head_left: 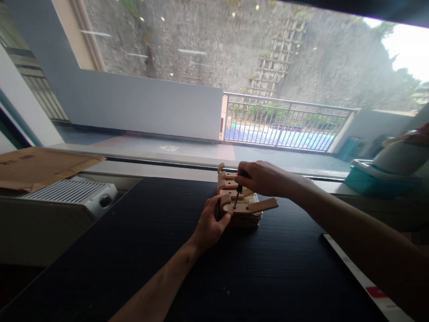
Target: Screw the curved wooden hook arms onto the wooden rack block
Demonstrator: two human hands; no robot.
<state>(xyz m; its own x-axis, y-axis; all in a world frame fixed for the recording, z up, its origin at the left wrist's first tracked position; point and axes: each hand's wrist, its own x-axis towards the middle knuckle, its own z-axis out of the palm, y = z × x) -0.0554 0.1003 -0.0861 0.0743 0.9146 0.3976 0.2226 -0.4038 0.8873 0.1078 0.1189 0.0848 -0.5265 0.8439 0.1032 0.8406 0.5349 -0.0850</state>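
A small wooden assembly [250, 206] of stacked light-wood pieces with holes sits on the black table [140, 250] near its far edge. My left hand [210, 223] grips the assembly's left side, thumb on the top piece. My right hand [263, 177] is closed round a dark-handled screwdriver [238, 193] held upright, its tip set in a hole in the top wooden piece.
A white heater [72, 193] stands left of the table, with a cardboard box [36, 163] behind it. A teal container [375, 181] with a white object on it sits at the right on the sill. A white ruler-like strip [365, 279] lies along the table's right edge. The window shows a balcony railing.
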